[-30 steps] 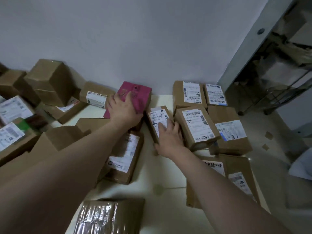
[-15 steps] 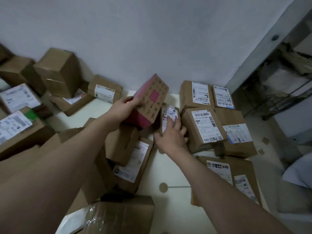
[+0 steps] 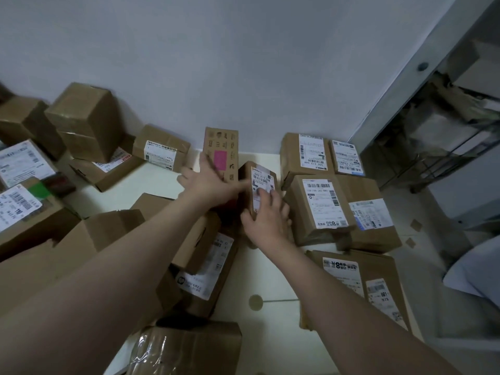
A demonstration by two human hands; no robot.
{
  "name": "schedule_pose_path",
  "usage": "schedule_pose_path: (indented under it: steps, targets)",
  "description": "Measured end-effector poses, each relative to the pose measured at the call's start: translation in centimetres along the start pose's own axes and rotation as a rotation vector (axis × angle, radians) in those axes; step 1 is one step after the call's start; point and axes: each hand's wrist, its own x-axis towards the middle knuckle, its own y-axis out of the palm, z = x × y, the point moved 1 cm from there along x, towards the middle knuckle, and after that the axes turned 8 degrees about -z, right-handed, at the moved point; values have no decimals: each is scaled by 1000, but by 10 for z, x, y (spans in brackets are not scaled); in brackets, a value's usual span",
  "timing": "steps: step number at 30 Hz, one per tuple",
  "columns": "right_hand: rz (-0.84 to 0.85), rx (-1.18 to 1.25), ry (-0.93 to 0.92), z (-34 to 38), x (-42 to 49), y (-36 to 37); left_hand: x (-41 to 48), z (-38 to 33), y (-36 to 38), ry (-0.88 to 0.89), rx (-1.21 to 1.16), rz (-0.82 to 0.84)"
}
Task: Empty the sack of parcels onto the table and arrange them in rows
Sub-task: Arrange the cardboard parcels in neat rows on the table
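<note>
Cardboard: brown parcels crowd a cream table [image 3: 270, 280] set against a pale wall [image 3: 243, 63].
Left hand [image 3: 209, 185]: open, fingers straight and spread against the pink-patched box [image 3: 220, 147], which stands upright at the far edge, against the wall.
Right hand [image 3: 267, 223]: holds the small labelled parcel [image 3: 257, 171] just right of that box, fingers over its label and thumb at its left side; motion blur softens both hands.
Far right row: two labelled boxes side by side at the wall, a wide box [image 3: 305, 155] and a narrow box [image 3: 346, 158].
Middle right row: two more, a tilted box [image 3: 319, 209] touching a broad box [image 3: 370, 212].
Near right: one flat parcel [image 3: 359, 280] carrying two labels.
Centre: one long labelled box [image 3: 213, 266] beside the left forearm.
Left: six boxes lie jumbled, among them a tall box [image 3: 84, 120] leaning on a low box [image 3: 108, 169]; one open-flapped carton [image 3: 94, 239] sits nearer.
Near edge: one tape-wrapped parcel [image 3: 186, 347].
</note>
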Motion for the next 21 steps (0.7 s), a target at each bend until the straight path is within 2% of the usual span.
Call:
schedule_pose_path:
  steps: [2, 4, 6, 10, 12, 15, 17, 20, 21]
  targets:
    - [-72, -42, -34, 0, 1, 4, -5, -3, 6, 37, 4, -31]
    - [-193, -81, -79, -2, 6, 4, 7, 6, 5, -20, -176, -75]
    - [-233, -75, -90, -7, 13, 4, 18, 19, -2, -115, -395, -67]
    - [-85, -3, -6, -13, 24, 8, 28, 38, -12, -142, -556, -78]
    - [-32, 45, 47, -6, 26, 8, 31, 39, -13, -220, -729, -75]
    - [-23, 116, 131, 5, 26, 8, 31, 38, -16, -357, -980, 60]
    - [-76, 130, 127, 5, 26, 6, 34, 40, -11, -384, -969, 86]
    - [-93, 166, -15, 2, 25, 3, 38, 43, -7, -194, -576, -42]
    - [-81, 173, -59, 1, 24, 2, 36, 42, -7, -147, -532, -91]
